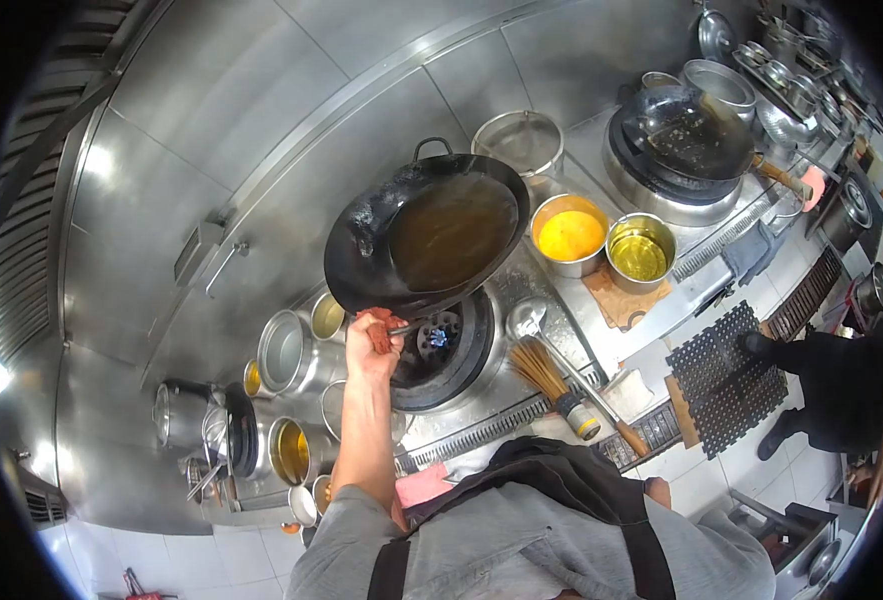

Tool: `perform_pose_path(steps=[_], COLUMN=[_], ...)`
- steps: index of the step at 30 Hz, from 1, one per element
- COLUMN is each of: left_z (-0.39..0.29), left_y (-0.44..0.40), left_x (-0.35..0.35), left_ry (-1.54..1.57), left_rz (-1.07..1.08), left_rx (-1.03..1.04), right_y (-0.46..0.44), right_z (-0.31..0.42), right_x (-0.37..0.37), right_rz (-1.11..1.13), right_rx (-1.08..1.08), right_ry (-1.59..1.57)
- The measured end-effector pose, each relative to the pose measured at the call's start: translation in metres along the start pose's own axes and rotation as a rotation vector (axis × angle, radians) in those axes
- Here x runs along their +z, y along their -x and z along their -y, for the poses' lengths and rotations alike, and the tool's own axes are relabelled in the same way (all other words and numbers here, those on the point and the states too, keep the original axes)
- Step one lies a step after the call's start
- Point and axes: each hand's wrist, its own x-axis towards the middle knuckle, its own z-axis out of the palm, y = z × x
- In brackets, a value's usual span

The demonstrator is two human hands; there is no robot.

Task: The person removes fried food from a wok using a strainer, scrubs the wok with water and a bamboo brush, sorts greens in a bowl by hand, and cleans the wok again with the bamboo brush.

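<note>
Wok (453, 235) sat partly above the lit burner (481, 348), brown liquid (451, 230) pooled inside. My right hand was hidden, so I couldn't tell its state; my left hand (373, 340) gripped a red cloth (379, 327) around the handle (408, 328).

A professional kitchen can be recognised: the wall (231, 110) is covered by steel, a burner (439, 350) is lit, and two woks (366, 270) and many metal pots (641, 283) are seen.

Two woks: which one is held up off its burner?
The wok gripped by the left hand: a blue flame shows on the burner below. The other wok sits on the right-hand burner.
</note>
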Motion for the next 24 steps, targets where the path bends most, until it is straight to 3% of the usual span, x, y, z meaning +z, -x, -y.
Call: perform_pose_path(steps=[1,6,8,12,15,18,21,24], left_z=[-0.004,-0.024,-0.036,-0.05,-0.058,-0.063,-0.063,-0.077], left_y=[-0.007,-0.048,-0.065,-0.09,-0.101,-0.105,-0.093,-0.119], left_x=[0.008,0.031,0.043,0.064,0.075,0.092,0.113,0.104], left_ry=[-0.013,-0.068,-0.091,-0.123,-0.101,-0.115,-0.138,-0.119], left_rz=[-0.005,0.067,0.066,0.116,0.089,0.077,0.039,0.081], left_rx=[0.007,0.041,0.007,-0.001,0.006,0.025,0.124,0.03], right_y=[0.011,0.016,0.015,0.022,0.023,0.023,0.029,0.025], right_z=[0.008,-0.016,-0.021,-0.024,-0.03,-0.037,-0.029,-0.03], right_x=[-0.013,0.025,0.026,0.028,0.031,0.037,0.025,0.027], right_rz=[0.05,-0.07,0.017,-0.035,0.02,0.067,0.076,0.064], right_rx=[0.038,0.0,0.008,-0.051,0.082,-0.022,0.123,0.166], right_ry=[-0.128,-0.087,-0.17,-0.084,-0.075,-0.035,-0.089,-0.048])
